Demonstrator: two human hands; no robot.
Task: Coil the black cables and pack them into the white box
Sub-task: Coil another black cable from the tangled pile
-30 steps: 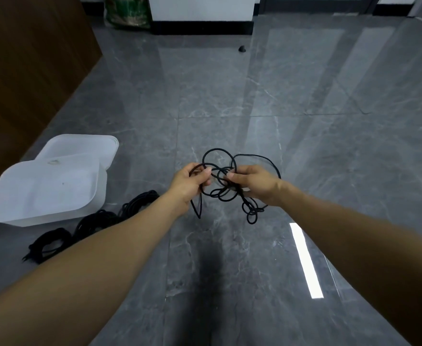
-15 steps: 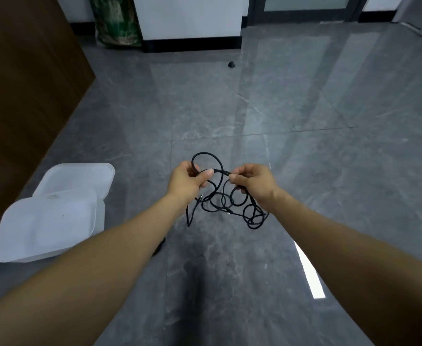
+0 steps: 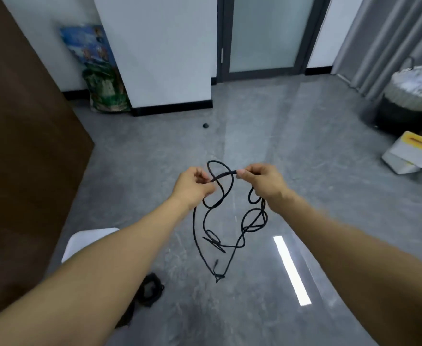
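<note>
- Nearest, both bare forearms reach forward from the bottom corners over the grey floor (image 3: pixel 267 151).
- Under the left forearm a bundle of black cables (image 3: pixel 150 290) lies on the floor, partly hidden by the arm.
- Just beyond it, a corner of the white box (image 3: pixel 87 237) shows above the same forearm; the rest is covered.
- A bright strip of reflected light (image 3: pixel 291 269) lies on the floor to the right of centre.
- A loose black cable (image 3: pixel 230 236) hangs in the air in tangled loops between the hands, its lowest bend well above the floor.
- The left hand (image 3: pixel 192 187) pinches the cable with curled fingers and thumb.
- The right hand (image 3: pixel 263 181) pinches the cable too, and a short taut stretch runs across between the two hands, with one loop standing up above it.
- A brown panel (image 3: pixel 25 146) stands along the left.
- On the right lies a white carton (image 3: pixel 412 153) with a yellow top.
- Behind it, a dark bin (image 3: pixel 404 106) lined with a pale bag.
- A small black object (image 3: pixel 205 125) sits on the floor mid-room.
- A colourful sack (image 3: pixel 102 81) leans against the white wall (image 3: pixel 160 51).
- Farthest, a frosted-glass door (image 3: pixel 264 33) in a grey frame and grey curtains (image 3: pixel 384 38) to its right.
</note>
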